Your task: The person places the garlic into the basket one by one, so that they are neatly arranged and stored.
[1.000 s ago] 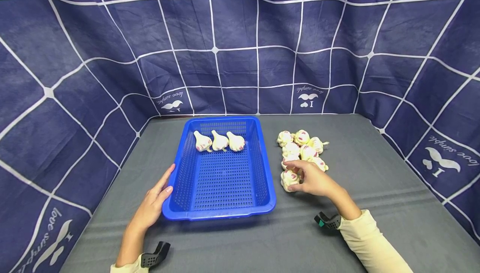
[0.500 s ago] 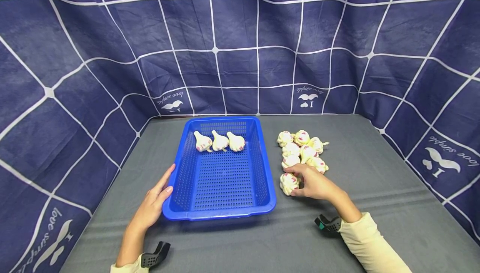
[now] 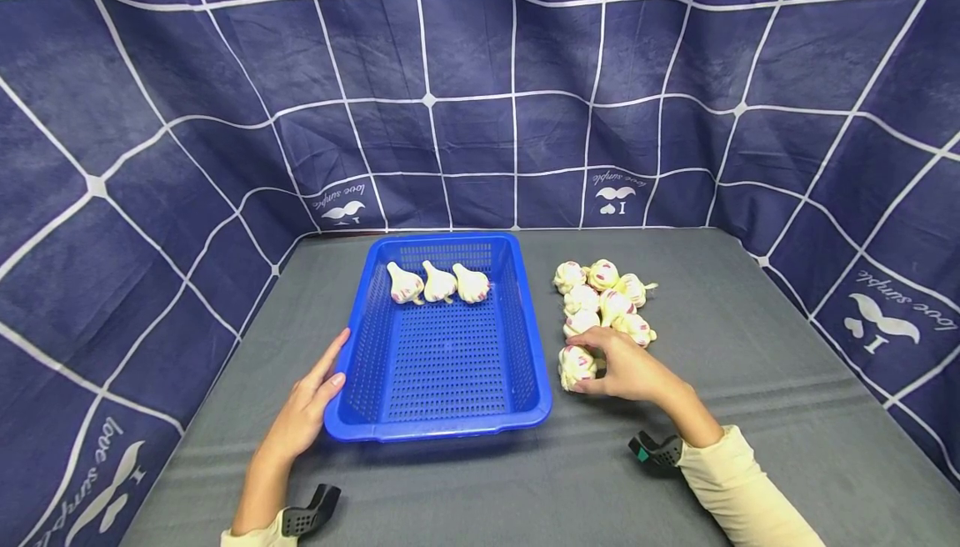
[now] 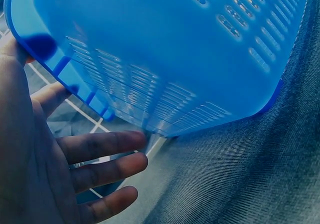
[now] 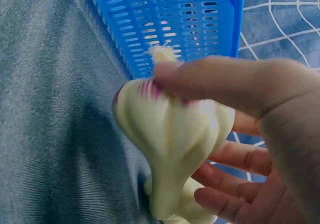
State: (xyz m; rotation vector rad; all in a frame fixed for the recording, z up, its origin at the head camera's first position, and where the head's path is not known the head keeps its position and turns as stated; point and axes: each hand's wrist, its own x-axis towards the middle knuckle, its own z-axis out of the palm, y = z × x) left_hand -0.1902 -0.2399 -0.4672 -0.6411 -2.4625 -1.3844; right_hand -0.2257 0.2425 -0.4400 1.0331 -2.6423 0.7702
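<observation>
My right hand [image 3: 630, 363] pinches a white garlic bulb [image 3: 576, 368] with purple streaks, to the right of the blue basket [image 3: 450, 429]. In the right wrist view the thumb lies across the garlic bulb [image 5: 172, 119], its neck pointing down and its root tuft up. My left hand [image 3: 303, 409] rests against the basket's left rim. Seen from the left wrist, thumb and index finger touch the rim of the basket [image 4: 150, 34], and the other fingers extend loosely beneath it. Three garlic bulbs [image 3: 439, 283] lie in a row at the basket's far end.
Several more garlic bulbs [image 3: 582, 300] sit in a cluster just beyond my right hand. Grey cloth [image 3: 480, 497] covers the table. A dark blue curtain [image 3: 480, 138] with white grid lines stands behind and at both sides.
My right hand's fingers have closed around the nearest garlic bulb, which has shifted slightly left and toward me, away from the cluster. My left hand and the basket have stayed put.
</observation>
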